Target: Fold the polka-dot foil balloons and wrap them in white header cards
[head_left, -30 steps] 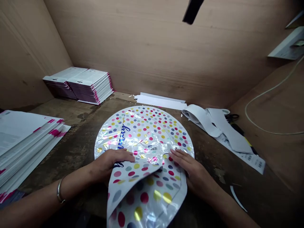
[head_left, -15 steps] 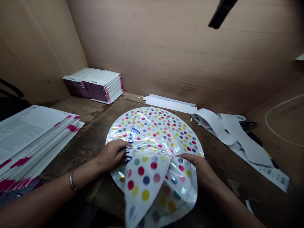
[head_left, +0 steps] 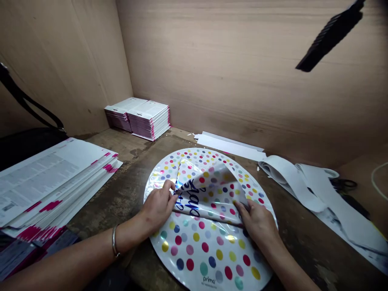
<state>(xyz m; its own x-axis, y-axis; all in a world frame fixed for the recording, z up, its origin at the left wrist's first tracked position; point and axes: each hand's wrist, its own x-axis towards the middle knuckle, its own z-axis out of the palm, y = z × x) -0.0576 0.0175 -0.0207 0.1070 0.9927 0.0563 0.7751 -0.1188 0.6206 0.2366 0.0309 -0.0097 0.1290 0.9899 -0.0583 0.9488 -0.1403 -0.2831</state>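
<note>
A round, flat foil balloon (head_left: 194,252) with many coloured dots lies on the table, small print near its front edge. Over its middle is a folded dotted foil layer (head_left: 216,202) with blue lettering. Whether the fold is part of the round piece or a separate balloon, I cannot tell. My left hand (head_left: 159,206), a metal bangle at its wrist, is closed on the fold's left end by the lettering. At the right end, my right hand (head_left: 257,220) pinches the fold's lower corner, thumb on top. Between the hands the foil rises in a loose peak.
A stack of printed cards (head_left: 60,173) fills the left side, with more stacked cards (head_left: 145,119) in the back corner. White paper strips (head_left: 230,145) lie along the back wall. A curled label roll (head_left: 306,186) and scissors (head_left: 345,184) sit at right. A black clip-like object (head_left: 330,36) shows top right.
The loose foil that hung toward me over the front has been turned up and away, baring the round piece's front half. My right hand now holds the fold's right corner. The view shifted.
</note>
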